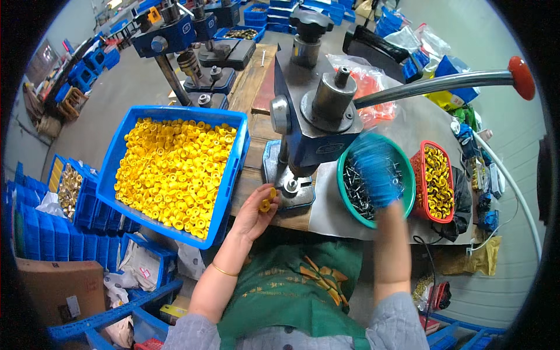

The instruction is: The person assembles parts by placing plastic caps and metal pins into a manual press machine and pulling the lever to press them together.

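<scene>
My bare left hand [249,217] is closed on a few small yellow caps [265,205], held between thumb and fingers just left of the press base [298,201]. Above that base stands a dark blue hand press [321,131], its long metal lever ending in a red knob [521,78]. My right hand [376,172], in a blue glove, is over the green bowl [344,201] of dark metal pins. Motion blurs its fingers, so what they hold does not show. A big blue tray [109,175] full of similar yellow caps [169,169] lies to the left.
Right of the bowl, a red basket [416,186] holds yellow and dark pieces. Behind the lever lies a clear bag of orange-red pieces [373,87]. More presses [175,35] stand at the far left. Blue crates [52,233] and a cardboard box [61,291] sit lower left.
</scene>
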`<state>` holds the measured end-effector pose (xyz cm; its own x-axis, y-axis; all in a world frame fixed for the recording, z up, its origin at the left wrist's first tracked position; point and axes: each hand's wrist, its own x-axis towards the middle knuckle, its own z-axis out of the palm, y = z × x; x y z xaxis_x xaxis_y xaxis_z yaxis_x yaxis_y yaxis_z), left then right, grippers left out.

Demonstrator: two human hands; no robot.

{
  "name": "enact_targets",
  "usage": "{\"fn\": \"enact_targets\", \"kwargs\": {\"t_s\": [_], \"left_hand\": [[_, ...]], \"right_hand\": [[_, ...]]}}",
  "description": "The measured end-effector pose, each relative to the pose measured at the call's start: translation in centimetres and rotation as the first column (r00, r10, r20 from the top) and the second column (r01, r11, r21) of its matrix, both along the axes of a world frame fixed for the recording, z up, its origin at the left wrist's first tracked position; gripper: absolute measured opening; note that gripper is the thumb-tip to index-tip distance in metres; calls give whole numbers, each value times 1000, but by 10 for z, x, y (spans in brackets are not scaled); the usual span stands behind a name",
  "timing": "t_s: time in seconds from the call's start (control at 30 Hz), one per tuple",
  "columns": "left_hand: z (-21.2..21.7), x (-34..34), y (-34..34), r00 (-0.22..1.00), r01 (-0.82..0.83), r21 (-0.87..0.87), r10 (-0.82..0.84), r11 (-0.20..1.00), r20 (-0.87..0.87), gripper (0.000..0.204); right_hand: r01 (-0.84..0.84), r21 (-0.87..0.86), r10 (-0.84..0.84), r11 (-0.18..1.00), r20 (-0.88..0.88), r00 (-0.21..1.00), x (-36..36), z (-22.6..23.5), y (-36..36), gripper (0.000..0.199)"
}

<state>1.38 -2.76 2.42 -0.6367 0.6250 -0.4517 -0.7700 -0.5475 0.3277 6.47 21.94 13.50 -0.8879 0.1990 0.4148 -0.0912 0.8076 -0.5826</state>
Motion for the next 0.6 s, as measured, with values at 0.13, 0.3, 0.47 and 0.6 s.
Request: {"fn": "enact_targets", "kwargs": {"t_s": [0.13, 0.3, 0.47, 0.6], "left_hand": [[7, -1, 0, 997, 14, -99, -21, 995, -70, 21], [-12, -14, 7, 872, -70, -491, -186, 868, -453, 23], [-4, -16, 33, 444, -424, -604, -427, 674, -788, 22], [-10, -18, 40, 271, -465, -611, -554, 641, -787, 25]], "right_hand": [[-293, -70, 300, 953, 104, 948, -6, -113, -63, 15], [-192, 18, 191, 981, 43, 981, -7, -136, -63, 18], [19, -402, 48, 915, 158, 986, -2, -121, -52, 18], [2, -328, 19, 945, 62, 998, 1, -93, -47, 36]]}}
